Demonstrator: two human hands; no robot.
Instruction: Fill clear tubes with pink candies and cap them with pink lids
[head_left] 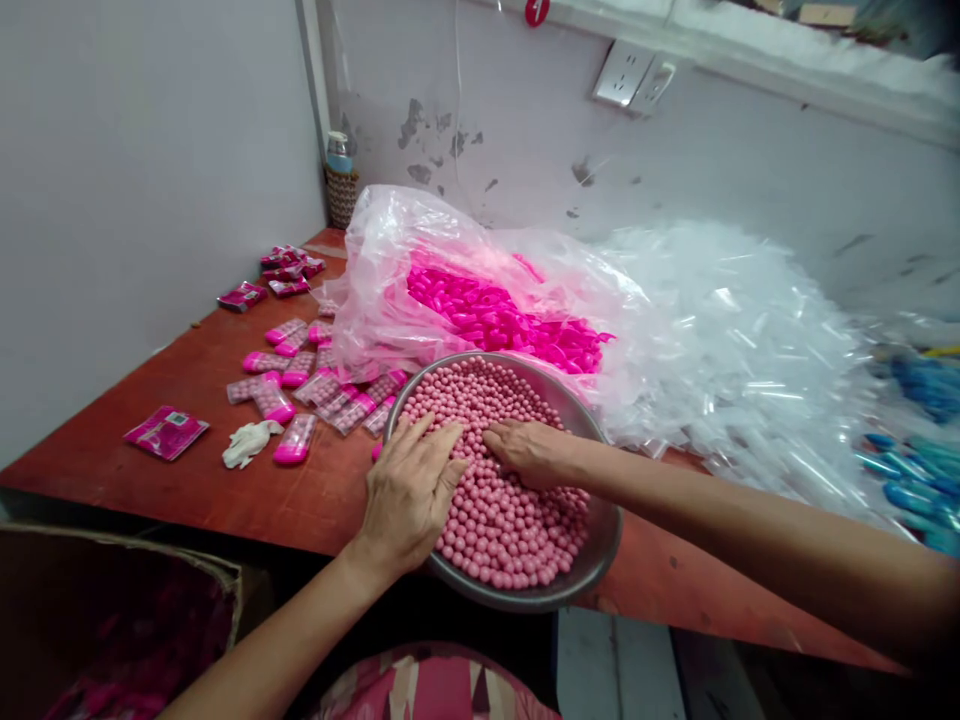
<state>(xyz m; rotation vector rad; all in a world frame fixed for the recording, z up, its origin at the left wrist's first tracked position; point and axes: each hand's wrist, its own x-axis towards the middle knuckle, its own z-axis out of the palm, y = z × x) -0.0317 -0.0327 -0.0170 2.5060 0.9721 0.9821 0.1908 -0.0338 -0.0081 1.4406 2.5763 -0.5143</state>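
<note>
Left grip (411, 490) and right grip (529, 452) at small round pink beads (502, 545) in a round grey metal bowl (604, 530).
The left lies palm down across the bowl's left side, thumb apart from straight fingers; the right's fingertips are hidden among the beads — whether they are closed, I cannot tell. The bowl overhangs the red-brown counter's (300, 500) front edge; clear bead-filled packs with bright pink ends (295, 438) lie left, glossy pink plastic pieces (502, 315) behind — in a translucent plastic bag (390, 235).
</note>
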